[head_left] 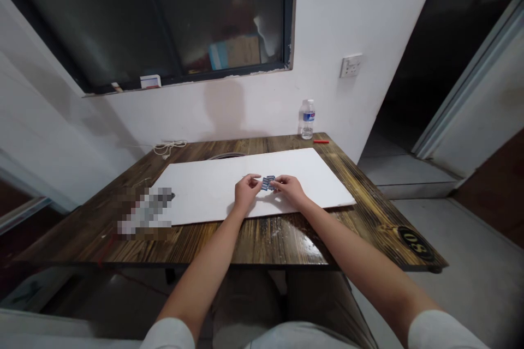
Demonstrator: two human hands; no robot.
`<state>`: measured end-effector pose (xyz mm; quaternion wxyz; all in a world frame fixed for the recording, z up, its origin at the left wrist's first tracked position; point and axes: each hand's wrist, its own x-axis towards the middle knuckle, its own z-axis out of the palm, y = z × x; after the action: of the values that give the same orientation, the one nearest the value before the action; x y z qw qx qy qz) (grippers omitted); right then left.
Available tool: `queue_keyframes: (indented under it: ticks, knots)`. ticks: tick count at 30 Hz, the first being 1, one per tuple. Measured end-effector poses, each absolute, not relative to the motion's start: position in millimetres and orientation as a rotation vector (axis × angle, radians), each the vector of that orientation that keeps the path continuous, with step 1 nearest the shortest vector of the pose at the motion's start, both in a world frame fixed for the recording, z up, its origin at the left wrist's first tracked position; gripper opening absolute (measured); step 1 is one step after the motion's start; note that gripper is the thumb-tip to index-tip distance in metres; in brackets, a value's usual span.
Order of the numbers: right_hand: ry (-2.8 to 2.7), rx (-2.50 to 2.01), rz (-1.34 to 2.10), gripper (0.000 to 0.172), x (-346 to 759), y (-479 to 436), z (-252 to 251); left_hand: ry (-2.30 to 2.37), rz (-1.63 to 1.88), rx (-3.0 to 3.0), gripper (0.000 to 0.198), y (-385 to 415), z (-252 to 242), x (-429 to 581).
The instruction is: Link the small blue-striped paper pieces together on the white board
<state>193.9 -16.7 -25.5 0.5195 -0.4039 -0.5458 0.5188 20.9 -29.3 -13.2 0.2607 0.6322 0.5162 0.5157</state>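
Observation:
My left hand (245, 192) and my right hand (291, 187) meet over the middle of a white board (204, 188). Between their fingertips is a small blue-grey object with light stripes (266, 182). It looks like two flat pieces side by side, but it is too small to name. The left thumb and fingers pinch its left end, with the index finger stretched above it. On the right side, the other thumb and fingers close on it and cover part of it. Both hands cast soft shadows on the board.
Under the board is a dark wooden table (282, 242). A water bottle (307, 120) and a red stick-like item (321, 142) stand and lie at the back right. A white cable (170, 145) is coiled at the back left. Something blurred out (147, 211) covers the board's left end.

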Motion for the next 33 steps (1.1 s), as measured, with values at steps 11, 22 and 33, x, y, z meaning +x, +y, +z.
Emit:
queue_keyframes:
  ticks: [11, 22, 33]
  knots:
    - [-1.287, -0.992, 1.223, 0.038, 196.5, -20.6, -19.6, 1.469, 1.308, 1.789, 0.024, -35.3, -10.2, 23.4]
    - [-1.228, -0.993, 1.196, 0.043, 204.3, -18.4, -12.4, 2.263, 0.872, 2.282, 0.036, -29.1, -10.1, -10.9]
    - [-1.241, -0.978, 1.196, 0.042, 203.5, -18.2, -12.1, 2.085, 0.443, 2.398, 0.023, -33.8, 2.1, -17.6]
